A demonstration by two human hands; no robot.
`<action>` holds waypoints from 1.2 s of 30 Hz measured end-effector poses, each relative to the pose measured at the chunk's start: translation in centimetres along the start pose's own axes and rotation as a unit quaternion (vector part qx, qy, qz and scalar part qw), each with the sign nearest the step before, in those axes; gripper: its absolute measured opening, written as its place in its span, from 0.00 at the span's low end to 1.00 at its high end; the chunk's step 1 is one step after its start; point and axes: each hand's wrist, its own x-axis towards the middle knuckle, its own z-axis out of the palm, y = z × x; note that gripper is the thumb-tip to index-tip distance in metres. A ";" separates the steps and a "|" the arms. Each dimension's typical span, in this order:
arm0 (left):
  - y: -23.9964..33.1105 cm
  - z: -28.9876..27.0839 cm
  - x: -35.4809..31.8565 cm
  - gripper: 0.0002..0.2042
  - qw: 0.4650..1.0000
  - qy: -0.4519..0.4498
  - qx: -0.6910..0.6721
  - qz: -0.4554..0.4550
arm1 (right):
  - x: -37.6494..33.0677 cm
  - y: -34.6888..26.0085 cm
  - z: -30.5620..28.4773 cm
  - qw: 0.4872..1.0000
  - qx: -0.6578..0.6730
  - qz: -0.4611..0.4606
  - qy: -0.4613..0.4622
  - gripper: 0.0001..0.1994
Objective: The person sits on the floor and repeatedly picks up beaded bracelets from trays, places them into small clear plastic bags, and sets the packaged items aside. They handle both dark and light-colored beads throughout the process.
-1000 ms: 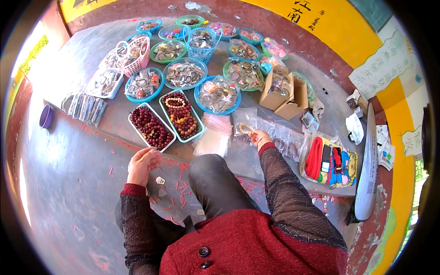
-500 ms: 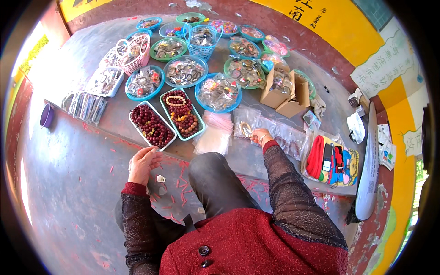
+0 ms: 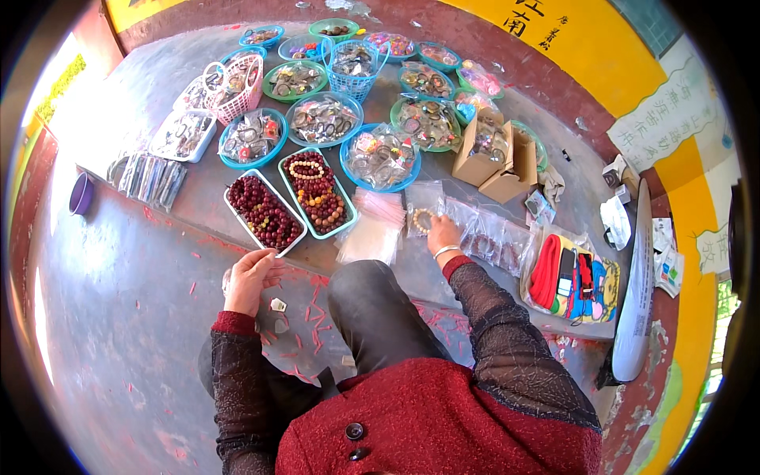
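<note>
My right hand [image 3: 446, 234], with a silvery bangle at the wrist, has its fingers curled at the right side of a pale bead bracelet [image 3: 415, 219]. The bracelet forms a ring over a clear plastic bag [image 3: 426, 194]; whether it is inside or on top I cannot tell. My fingertips are partly hidden. My left hand [image 3: 247, 281] has its fingers stretched out loosely, holding nothing I can see, by the near corner of a white tray [image 3: 296, 239] of dark red bead bracelets [image 3: 265, 212]. A pale green tray [image 3: 341, 226] of bracelets [image 3: 315, 190] stands beside it.
Empty clear bags [image 3: 370, 233] lie between my hands. Filled bags [image 3: 491, 237] line the right side. Behind stand blue basins [image 3: 383, 188], a pink basket [image 3: 237, 107] and cardboard boxes [image 3: 511, 186]. A folded colourful knit bundle [image 3: 554, 273] lies right, a purple pot [image 3: 81, 195] left.
My right hand has moved slightly left and over the bag. The pale bracelet, bunched before, now shows as a round ring. My left hand stays in nearly the same place.
</note>
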 end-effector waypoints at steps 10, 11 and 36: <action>0.0 0.1 0.1 0.13 1.000 0.008 0.022 0.000 | -0.1 -1.4 1.5 0.986 -0.131 -0.103 -0.018 0.07; 0.1 0.2 0.1 0.12 1.000 0.010 0.027 0.000 | 0.1 -1.4 1.8 0.985 -0.137 -0.105 -0.019 0.07; 0.1 -0.3 -0.2 0.13 0.999 -0.002 0.036 0.020 | 1.9 -6.1 0.3 0.988 0.131 0.019 -0.077 0.09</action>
